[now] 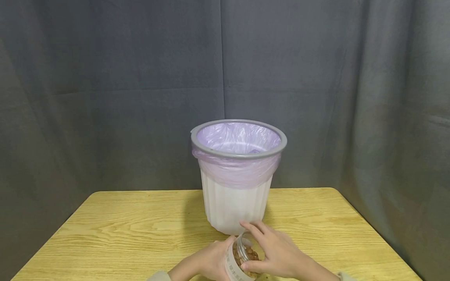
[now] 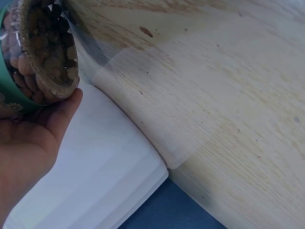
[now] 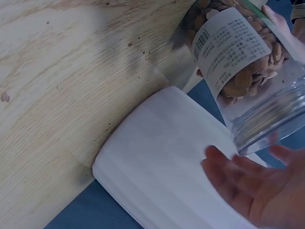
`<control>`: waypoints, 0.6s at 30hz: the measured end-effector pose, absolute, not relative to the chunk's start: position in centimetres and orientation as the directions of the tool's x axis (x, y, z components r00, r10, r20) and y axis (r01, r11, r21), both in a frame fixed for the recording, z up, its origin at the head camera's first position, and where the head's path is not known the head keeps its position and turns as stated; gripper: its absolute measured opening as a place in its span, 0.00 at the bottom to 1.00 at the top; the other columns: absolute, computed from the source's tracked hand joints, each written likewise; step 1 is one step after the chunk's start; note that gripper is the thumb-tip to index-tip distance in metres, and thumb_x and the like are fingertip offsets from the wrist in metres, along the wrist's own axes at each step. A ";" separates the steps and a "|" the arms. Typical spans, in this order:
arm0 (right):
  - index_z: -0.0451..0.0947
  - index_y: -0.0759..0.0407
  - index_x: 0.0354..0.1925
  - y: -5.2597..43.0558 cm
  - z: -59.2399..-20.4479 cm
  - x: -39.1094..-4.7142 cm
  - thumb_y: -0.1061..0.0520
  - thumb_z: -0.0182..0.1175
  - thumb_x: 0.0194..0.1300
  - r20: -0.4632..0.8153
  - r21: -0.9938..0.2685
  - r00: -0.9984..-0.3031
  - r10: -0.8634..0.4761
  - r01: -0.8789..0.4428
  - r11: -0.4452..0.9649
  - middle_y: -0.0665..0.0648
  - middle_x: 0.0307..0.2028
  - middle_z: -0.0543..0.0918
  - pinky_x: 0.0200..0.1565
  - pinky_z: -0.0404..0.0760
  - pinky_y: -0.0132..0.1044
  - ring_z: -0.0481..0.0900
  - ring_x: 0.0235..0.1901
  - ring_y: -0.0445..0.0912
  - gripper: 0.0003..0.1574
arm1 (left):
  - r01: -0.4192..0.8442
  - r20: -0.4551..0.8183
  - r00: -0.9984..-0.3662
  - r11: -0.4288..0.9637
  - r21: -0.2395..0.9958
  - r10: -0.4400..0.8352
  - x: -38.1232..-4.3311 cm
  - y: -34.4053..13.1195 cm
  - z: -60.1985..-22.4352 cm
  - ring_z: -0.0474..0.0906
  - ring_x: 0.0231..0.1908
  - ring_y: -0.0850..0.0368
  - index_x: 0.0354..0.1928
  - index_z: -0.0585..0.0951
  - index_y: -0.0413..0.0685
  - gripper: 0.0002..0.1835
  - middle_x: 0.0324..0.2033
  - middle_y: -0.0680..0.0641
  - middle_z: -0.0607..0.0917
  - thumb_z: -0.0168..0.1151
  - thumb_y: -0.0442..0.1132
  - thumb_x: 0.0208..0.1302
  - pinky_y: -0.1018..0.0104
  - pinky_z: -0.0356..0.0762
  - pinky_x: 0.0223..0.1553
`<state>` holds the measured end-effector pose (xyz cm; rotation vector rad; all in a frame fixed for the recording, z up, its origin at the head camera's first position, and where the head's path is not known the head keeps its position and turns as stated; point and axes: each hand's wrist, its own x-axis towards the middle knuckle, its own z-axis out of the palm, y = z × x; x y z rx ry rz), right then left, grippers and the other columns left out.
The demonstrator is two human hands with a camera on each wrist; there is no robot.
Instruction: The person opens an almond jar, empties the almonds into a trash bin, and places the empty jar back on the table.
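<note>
A clear jar (image 1: 230, 262) of brown almonds (image 3: 238, 83) leans with its uncovered mouth toward my right side. My left hand (image 1: 214, 259) grips it round the side; in the left wrist view the jar's base (image 2: 59, 52) and a green band (image 2: 14, 90) show above that palm. A white printed label with a barcode (image 3: 200, 45) faces the right wrist view. At the jar's mouth, my right hand (image 1: 281, 251) has its fingers spread and slightly bent, near the rim (image 3: 267, 126). I see nothing held in it; whether its thumb touches the jar, I cannot tell.
Just beyond the hands a white ribbed trash bin (image 1: 237, 207) stands on the wooden table (image 1: 123, 230). A purple bag (image 1: 239, 171) lines it, held under a grey rim (image 1: 242, 155). Grey curtains (image 1: 140, 97) surround the table's back and sides.
</note>
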<state>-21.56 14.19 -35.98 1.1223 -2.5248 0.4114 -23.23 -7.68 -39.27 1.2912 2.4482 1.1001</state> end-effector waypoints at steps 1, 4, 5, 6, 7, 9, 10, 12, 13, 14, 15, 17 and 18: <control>0.63 0.51 0.63 14.1 -35.9 -21.5 0.26 0.55 0.52 0.418 -0.115 -0.640 -0.645 -0.742 0.661 0.51 0.49 0.75 0.28 0.74 0.34 0.79 0.37 0.44 0.48 | 0.641 0.180 -0.619 0.360 0.678 0.765 -23.2 -7.7 -39.2 0.74 0.35 0.74 0.53 0.65 0.44 0.39 0.38 0.57 0.79 0.77 0.40 0.38 0.79 0.73 0.36; 0.66 0.52 0.60 14.0 -35.7 -21.3 0.26 0.55 0.51 0.410 -0.102 -0.650 -0.640 -0.730 0.675 0.49 0.43 0.77 0.23 0.69 0.29 0.76 0.28 0.38 0.47 | 0.626 0.168 -0.632 0.370 0.687 0.757 -23.2 -7.7 -39.2 0.73 0.33 0.74 0.53 0.65 0.45 0.39 0.37 0.60 0.78 0.77 0.40 0.38 0.79 0.72 0.35; 0.67 0.52 0.60 14.0 -35.6 -21.3 0.26 0.55 0.51 0.411 -0.104 -0.647 -0.643 -0.734 0.672 0.49 0.42 0.77 0.22 0.68 0.28 0.74 0.26 0.36 0.47 | 0.625 0.167 -0.633 0.371 0.687 0.756 -23.2 -7.7 -39.2 0.73 0.33 0.74 0.53 0.65 0.46 0.39 0.37 0.60 0.78 0.77 0.40 0.38 0.79 0.72 0.35; 0.67 0.52 0.60 14.0 -35.6 -21.3 0.26 0.56 0.51 0.411 -0.110 -0.643 -0.646 -0.738 0.665 0.49 0.41 0.77 0.21 0.67 0.27 0.72 0.24 0.34 0.46 | 0.619 0.164 -0.633 0.368 0.694 0.756 -23.2 -7.7 -39.2 0.73 0.33 0.74 0.54 0.65 0.46 0.39 0.37 0.60 0.78 0.77 0.39 0.38 0.79 0.72 0.35; 0.67 0.52 0.59 14.0 -35.5 -21.3 0.27 0.56 0.52 0.414 -0.113 -0.637 -0.650 -0.744 0.658 0.49 0.41 0.77 0.21 0.66 0.26 0.69 0.23 0.33 0.46 | 0.618 0.163 -0.634 0.368 0.694 0.756 -23.2 -7.7 -39.2 0.73 0.33 0.74 0.54 0.65 0.46 0.39 0.37 0.60 0.78 0.77 0.39 0.38 0.78 0.72 0.35; 0.67 0.52 0.59 14.0 -35.5 -21.3 0.28 0.56 0.51 0.425 -0.112 -0.624 -0.656 -0.755 0.646 0.48 0.40 0.77 0.20 0.65 0.26 0.66 0.22 0.32 0.45 | 0.612 0.160 -0.636 0.368 0.700 0.755 -23.3 -7.7 -39.2 0.73 0.33 0.74 0.54 0.65 0.46 0.39 0.37 0.61 0.78 0.77 0.39 0.38 0.78 0.72 0.36; 0.67 0.52 0.59 14.0 -35.5 -21.3 0.28 0.57 0.51 0.430 -0.110 -0.619 -0.658 -0.759 0.642 0.48 0.40 0.76 0.20 0.64 0.26 0.66 0.22 0.31 0.45 | 0.613 0.160 -0.638 0.370 0.698 0.754 -23.3 -7.7 -39.2 0.73 0.33 0.74 0.53 0.65 0.46 0.39 0.37 0.61 0.78 0.77 0.39 0.38 0.78 0.72 0.36; 0.67 0.51 0.59 14.1 -35.4 -21.2 0.28 0.57 0.51 0.437 -0.103 -0.612 -0.659 -0.762 0.640 0.47 0.40 0.76 0.20 0.64 0.26 0.66 0.22 0.31 0.44 | 0.614 0.160 -0.639 0.374 0.695 0.752 -23.3 -7.7 -39.3 0.73 0.33 0.74 0.53 0.65 0.47 0.39 0.36 0.62 0.78 0.77 0.40 0.38 0.78 0.72 0.36; 0.67 0.50 0.59 14.1 -35.4 -21.2 0.28 0.57 0.50 0.438 -0.101 -0.611 -0.660 -0.763 0.639 0.46 0.40 0.75 0.20 0.64 0.26 0.66 0.22 0.32 0.44 | 0.620 0.162 -0.640 0.379 0.687 0.751 -23.3 -7.7 -39.3 0.73 0.33 0.74 0.53 0.66 0.47 0.38 0.36 0.62 0.78 0.77 0.40 0.38 0.78 0.72 0.36; 0.66 0.50 0.59 14.1 -35.4 -21.2 0.28 0.57 0.50 0.435 -0.104 -0.612 -0.660 -0.763 0.639 0.46 0.40 0.75 0.20 0.64 0.26 0.66 0.22 0.32 0.44 | 0.621 0.162 -0.639 0.381 0.685 0.752 -23.2 -7.7 -39.3 0.73 0.33 0.74 0.53 0.66 0.47 0.38 0.36 0.62 0.78 0.77 0.40 0.38 0.78 0.72 0.36; 0.66 0.49 0.59 14.1 -35.4 -21.1 0.29 0.57 0.50 0.431 -0.109 -0.614 -0.661 -0.763 0.637 0.46 0.41 0.74 0.20 0.63 0.26 0.66 0.22 0.32 0.44 | 0.622 0.162 -0.640 0.382 0.683 0.751 -23.2 -7.7 -39.3 0.73 0.33 0.74 0.53 0.66 0.47 0.38 0.36 0.62 0.78 0.77 0.40 0.38 0.78 0.72 0.36; 0.65 0.49 0.60 14.2 -35.3 -21.1 0.29 0.58 0.51 0.423 -0.120 -0.617 -0.664 -0.764 0.634 0.46 0.41 0.74 0.20 0.63 0.26 0.65 0.23 0.32 0.44 | 0.616 0.159 -0.640 0.379 0.690 0.752 -23.2 -7.7 -39.2 0.73 0.34 0.74 0.53 0.65 0.47 0.39 0.37 0.62 0.78 0.77 0.40 0.38 0.78 0.73 0.36; 0.65 0.48 0.60 14.2 -35.3 -21.1 0.30 0.58 0.51 0.418 -0.127 -0.617 -0.667 -0.767 0.629 0.46 0.42 0.73 0.20 0.63 0.26 0.65 0.23 0.32 0.44 | 0.614 0.158 -0.640 0.378 0.693 0.752 -23.1 -7.7 -39.2 0.73 0.34 0.74 0.53 0.65 0.47 0.39 0.37 0.61 0.78 0.77 0.40 0.38 0.78 0.72 0.36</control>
